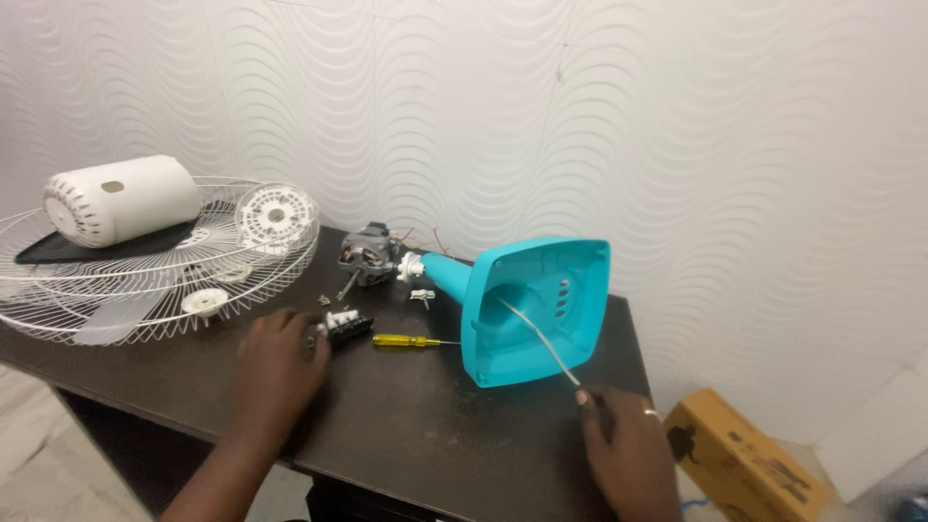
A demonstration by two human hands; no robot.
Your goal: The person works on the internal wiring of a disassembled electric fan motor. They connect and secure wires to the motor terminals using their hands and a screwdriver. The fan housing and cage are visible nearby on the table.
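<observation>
Right hand [628, 449] fingers pinched on white cable [541, 340] from teal fan base [570, 280]; left hand [275, 362] fingers curled around black switch block [348, 326].

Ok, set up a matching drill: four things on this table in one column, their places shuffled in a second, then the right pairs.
Things
1. white motor cover
2. yellow-handled screwdriver
3. turquoise fan base
4. small black switch block

Places
A. at the fingertips of the left hand
B. lying on its side, a white cord running from it to the right hand
C. resting on the wire fan guard
D. flat on the dark table between switch block and base

Pairs: 1-C, 2-D, 3-B, 4-A
</observation>
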